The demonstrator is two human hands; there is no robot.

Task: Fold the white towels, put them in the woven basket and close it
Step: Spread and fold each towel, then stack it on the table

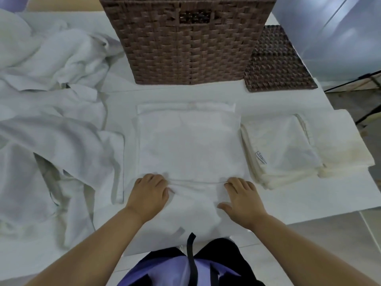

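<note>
A white towel (189,145) lies folded into a rough square on the table, just in front of the brown woven basket (185,44). My left hand (149,194) rests on the towel's near left corner, with its fingers curled into a ridge of cloth. On the near right corner my right hand (242,197) lies flat with straight fingers. The towel's near end hangs over the table edge. The basket's flat woven lid (276,60) lies on the table to the basket's right. The inside of the basket is hidden.
A stack of folded cream-white towels (288,149) sits to the right of the towel, near the white table's (268,205) right edge. A heap of unfolded white towels (51,96) covers the left side. Grey floor shows on the right.
</note>
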